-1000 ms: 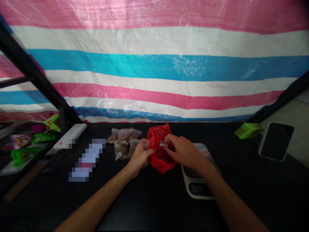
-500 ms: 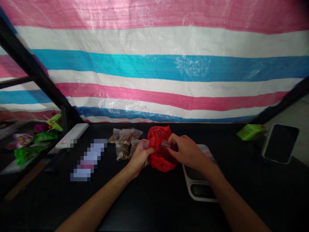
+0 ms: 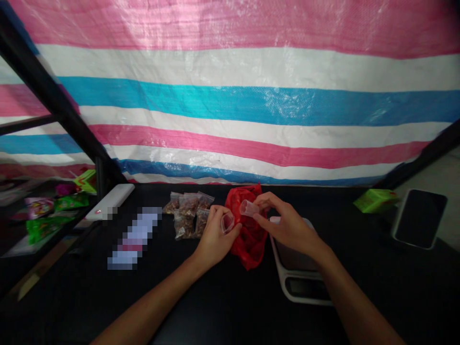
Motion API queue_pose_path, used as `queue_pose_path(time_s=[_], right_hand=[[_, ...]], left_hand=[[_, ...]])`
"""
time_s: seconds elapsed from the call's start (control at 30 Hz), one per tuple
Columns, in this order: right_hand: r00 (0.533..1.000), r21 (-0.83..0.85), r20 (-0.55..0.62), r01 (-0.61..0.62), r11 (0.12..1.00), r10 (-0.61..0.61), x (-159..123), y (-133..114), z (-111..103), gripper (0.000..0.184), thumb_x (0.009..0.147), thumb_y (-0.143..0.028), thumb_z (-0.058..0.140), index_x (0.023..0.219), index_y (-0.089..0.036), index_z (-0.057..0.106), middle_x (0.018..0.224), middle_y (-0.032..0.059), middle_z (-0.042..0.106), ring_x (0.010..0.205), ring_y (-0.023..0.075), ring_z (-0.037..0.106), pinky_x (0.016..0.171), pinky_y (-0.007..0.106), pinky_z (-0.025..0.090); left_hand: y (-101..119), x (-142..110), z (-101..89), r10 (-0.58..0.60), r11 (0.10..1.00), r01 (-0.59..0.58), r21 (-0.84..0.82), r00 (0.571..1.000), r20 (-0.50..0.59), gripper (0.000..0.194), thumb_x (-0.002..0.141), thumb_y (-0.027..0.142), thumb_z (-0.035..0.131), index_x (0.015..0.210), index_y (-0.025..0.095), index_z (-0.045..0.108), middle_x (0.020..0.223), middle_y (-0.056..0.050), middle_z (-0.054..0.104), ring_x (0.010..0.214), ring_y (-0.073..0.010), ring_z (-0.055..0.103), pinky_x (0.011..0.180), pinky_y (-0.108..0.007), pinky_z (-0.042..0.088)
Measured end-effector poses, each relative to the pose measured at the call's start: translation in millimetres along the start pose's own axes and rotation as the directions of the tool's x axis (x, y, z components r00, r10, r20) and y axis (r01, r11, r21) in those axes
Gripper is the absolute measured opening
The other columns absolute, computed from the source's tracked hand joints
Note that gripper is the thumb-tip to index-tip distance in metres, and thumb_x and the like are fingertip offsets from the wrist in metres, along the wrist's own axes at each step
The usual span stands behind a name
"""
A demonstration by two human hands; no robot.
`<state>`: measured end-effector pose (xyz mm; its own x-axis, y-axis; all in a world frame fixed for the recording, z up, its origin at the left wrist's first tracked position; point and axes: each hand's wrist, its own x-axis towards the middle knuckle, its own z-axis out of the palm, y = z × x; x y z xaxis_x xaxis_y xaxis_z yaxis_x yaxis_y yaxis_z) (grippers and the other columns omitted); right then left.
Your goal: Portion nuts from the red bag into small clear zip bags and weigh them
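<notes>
My left hand [image 3: 214, 235] is closed round a small clear plastic piece [image 3: 227, 222], rounded like a little cup. My right hand [image 3: 289, 226] pinches a second small clear cup-like piece [image 3: 247, 207] between thumb and fingers. Both pieces are held just above a crumpled red plastic bag [image 3: 250, 238] that lies on the black table [image 3: 223, 306] between my hands. Several small clear bags of brown nuts [image 3: 187, 214] lie just left of my left hand.
A white kitchen scale [image 3: 300, 282] sits under my right wrist. At far right are a dark phone [image 3: 419, 218] and a green box [image 3: 374, 200]. A white power bank [image 3: 112, 201] and a blurred-out flat item [image 3: 134, 237] lie at left. A striped tarp [image 3: 251, 105] hangs behind.
My hands have lifted and drawn slightly apart, and the clear plastic they held together against the red bag now shows as two separate pieces. The red bag has sagged lower.
</notes>
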<state>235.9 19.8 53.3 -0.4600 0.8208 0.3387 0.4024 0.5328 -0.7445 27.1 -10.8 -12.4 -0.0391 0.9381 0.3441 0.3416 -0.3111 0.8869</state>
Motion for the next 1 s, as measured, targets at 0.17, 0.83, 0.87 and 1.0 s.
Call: queue_pose_path(time_s=[0.17,0.83,0.87,1.0], right_hand=[[0.988,-0.042,0.043,0.15,0.988,-0.148,-2.6,-15.6,22.3,0.026,0.092,-0.013,0.06,0.115,-0.026,0.062,0.115,0.0032,0.07,0.104,0.0189,0.067,0.094,0.034,0.054],[0.991,-0.448,-0.014,0.112,0.887,-0.132,-0.7,-0.1,16.1,0.017,0.092,-0.025,0.066,0.109,-0.024,0.065,0.1,0.0047,0.07,0.094,0.0236,0.064,0.087,0.041,0.047],[0.993,-0.462,0.053,0.122,0.878,-0.11,-1.4,1.2,18.3,0.017,0.091,-0.024,0.067,0.109,-0.025,0.066,0.101,0.0044,0.07,0.095,0.024,0.064,0.088,0.042,0.047],[0.981,-0.393,0.148,0.173,0.903,-0.124,-2.3,4.3,22.9,0.032,0.09,-0.018,0.067,0.12,-0.029,0.066,0.116,0.005,0.069,0.108,0.0248,0.063,0.097,0.042,0.047]], left_hand=[[2.1,-0.6,0.9,-0.023,0.999,0.027,-0.037,0.994,0.107,0.011,0.087,0.023,0.07,0.096,0.02,0.064,0.103,-0.004,0.052,0.093,-0.0183,0.056,0.084,-0.03,0.047],[13.0,5.4,-22.3,0.106,0.974,-0.117,-0.195,0.992,-0.066,0.022,0.095,0.027,0.061,0.111,0.023,0.046,0.097,-0.002,0.052,0.089,-0.0174,0.055,0.086,-0.034,0.045],[13.7,6.0,-22.2,0.076,0.943,-0.079,-0.324,0.997,-0.021,0.024,0.096,0.028,0.06,0.113,0.024,0.043,0.092,0.001,0.053,0.082,-0.0155,0.057,0.08,-0.032,0.046],[18.8,8.2,-22.4,-0.036,0.684,0.21,-0.699,0.966,0.255,0.036,0.091,0.027,0.058,0.114,0.028,0.031,0.082,0.006,0.054,0.052,-0.0103,0.054,0.053,-0.023,0.04]])
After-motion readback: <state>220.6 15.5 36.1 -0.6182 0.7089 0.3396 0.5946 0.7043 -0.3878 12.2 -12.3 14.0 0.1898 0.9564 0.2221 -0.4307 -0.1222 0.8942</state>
